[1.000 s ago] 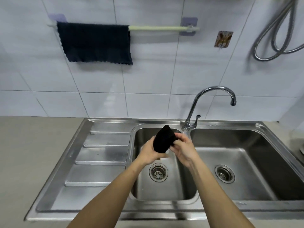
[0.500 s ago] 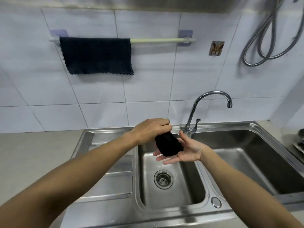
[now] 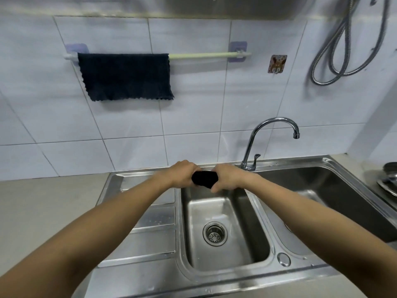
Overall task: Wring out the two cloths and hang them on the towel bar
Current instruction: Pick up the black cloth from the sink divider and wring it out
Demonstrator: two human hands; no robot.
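A bunched black cloth (image 3: pixel 204 179) is held over the back of the left sink basin (image 3: pixel 217 214). My left hand (image 3: pixel 182 174) grips its left end and my right hand (image 3: pixel 227 177) grips its right end, both fists closed around it. Only a short stretch of the cloth shows between them. A second dark cloth (image 3: pixel 125 76) hangs spread out over the left half of the pale green towel bar (image 3: pixel 208 55) on the tiled wall. The bar's right half is bare.
A chrome tap (image 3: pixel 272 134) rises behind the divider, spout over the right basin (image 3: pixel 322 186). The drainboard (image 3: pixel 148 233) lies to the left. A metal hose (image 3: pixel 348 46) hangs at upper right. Metal dishes (image 3: pixel 388 179) sit at the right edge. A wall hook (image 3: pixel 277 63) is beside the bar.
My right hand went from flat under the cloth to a closed grip on its end. Both hands now hold the cloth stretched between them, farther back over the basin.
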